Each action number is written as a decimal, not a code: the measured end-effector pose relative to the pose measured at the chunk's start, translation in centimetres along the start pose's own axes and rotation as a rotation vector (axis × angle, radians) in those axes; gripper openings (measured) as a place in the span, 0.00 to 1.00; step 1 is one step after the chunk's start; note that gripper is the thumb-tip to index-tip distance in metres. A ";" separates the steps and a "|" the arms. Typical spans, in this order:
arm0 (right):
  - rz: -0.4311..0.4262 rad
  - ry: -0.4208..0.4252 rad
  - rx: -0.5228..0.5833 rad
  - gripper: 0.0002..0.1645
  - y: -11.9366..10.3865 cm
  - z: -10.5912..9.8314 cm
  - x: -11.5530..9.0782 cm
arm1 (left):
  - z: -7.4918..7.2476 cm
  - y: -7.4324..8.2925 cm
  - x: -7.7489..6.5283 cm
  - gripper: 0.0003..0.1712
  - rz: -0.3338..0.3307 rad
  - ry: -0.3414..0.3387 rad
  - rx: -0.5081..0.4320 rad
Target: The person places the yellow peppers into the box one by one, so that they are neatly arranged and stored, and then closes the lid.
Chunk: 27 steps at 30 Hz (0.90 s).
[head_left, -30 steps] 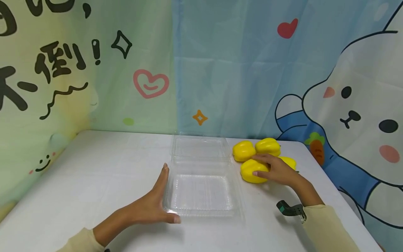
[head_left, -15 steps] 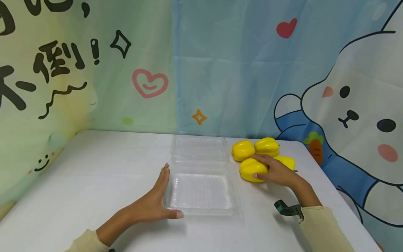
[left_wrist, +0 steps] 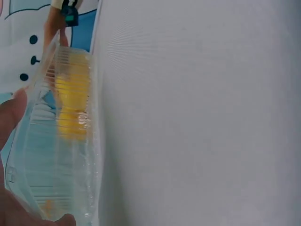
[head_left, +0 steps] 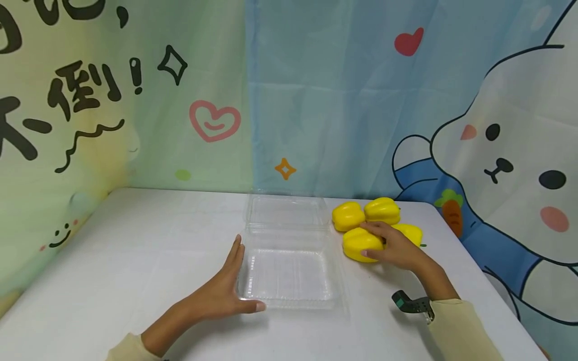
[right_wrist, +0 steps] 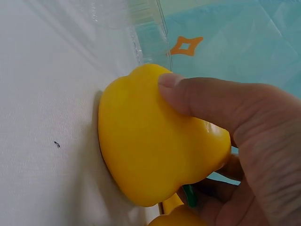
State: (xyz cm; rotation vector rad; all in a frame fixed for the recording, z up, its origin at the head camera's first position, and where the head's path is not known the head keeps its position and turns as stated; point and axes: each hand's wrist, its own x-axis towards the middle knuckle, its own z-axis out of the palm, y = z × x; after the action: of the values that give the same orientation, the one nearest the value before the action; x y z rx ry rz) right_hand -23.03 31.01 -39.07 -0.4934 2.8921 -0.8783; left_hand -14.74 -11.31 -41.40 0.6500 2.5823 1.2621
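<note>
A clear plastic clamshell box (head_left: 289,276) lies with its lid (head_left: 286,210) folded back on the white table. My left hand (head_left: 221,293) touches the box's near left corner, its fingers straight along the left side and the thumb at the front edge. To the right of the box, my right hand (head_left: 397,245) grips a yellow bell pepper (head_left: 361,244). In the right wrist view the thumb presses that pepper's side (right_wrist: 146,141), and the other fingers curl behind it, partly hidden, near a green stem. The pepper seems to rest on the table.
Behind and beside the held pepper are more yellow bell peppers, one at the back left (head_left: 348,216), one at the back right (head_left: 383,209) and one partly behind my right hand (head_left: 410,233). A printed cloth (head_left: 316,100) hangs behind the table (head_left: 158,240).
The left hand has shifted slightly right and its thumb sits a little further along the box's front edge. The right hand still grips the same pepper, almost unmoved.
</note>
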 end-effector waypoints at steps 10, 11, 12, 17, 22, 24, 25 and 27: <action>0.020 0.015 -0.029 0.44 -0.4 0.1 -0.3 | 0.3 -0.1 0.0 0.78 -0.015 0.035 -0.014; 0.020 0.019 -0.033 0.44 -0.5 0.1 -0.3 | 0.3 -0.1 0.0 0.78 -0.015 0.038 -0.013; 0.021 0.023 -0.036 0.44 -0.6 0.1 -0.4 | 0.3 -0.1 0.0 0.78 -0.016 0.040 -0.015; 0.030 0.054 -0.032 0.44 -0.9 0.0 -0.6 | 0.4 -0.2 0.1 0.78 -0.020 0.043 -0.022; 0.025 0.095 -0.036 0.45 -1.4 0.0 -0.9 | 0.4 -0.1 0.1 0.78 -0.028 0.048 -0.029; 0.021 0.114 -0.034 0.45 -1.7 0.0 -1.0 | 0.4 -0.1 0.1 0.78 -0.029 0.051 -0.031; 0.019 0.122 -0.031 0.45 -1.8 0.0 -1.1 | 0.4 -0.1 0.1 0.79 -0.030 0.052 -0.032; 0.021 0.134 -0.022 0.46 -2.1 -0.1 -1.2 | 0.4 0.0 0.1 0.79 -0.029 0.054 -0.034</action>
State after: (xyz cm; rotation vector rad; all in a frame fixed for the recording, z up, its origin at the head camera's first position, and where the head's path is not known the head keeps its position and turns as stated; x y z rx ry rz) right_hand -21.31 29.84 -37.91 -0.4209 3.0244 -0.9116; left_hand -14.64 -11.00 -41.68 0.5774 2.5971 1.3299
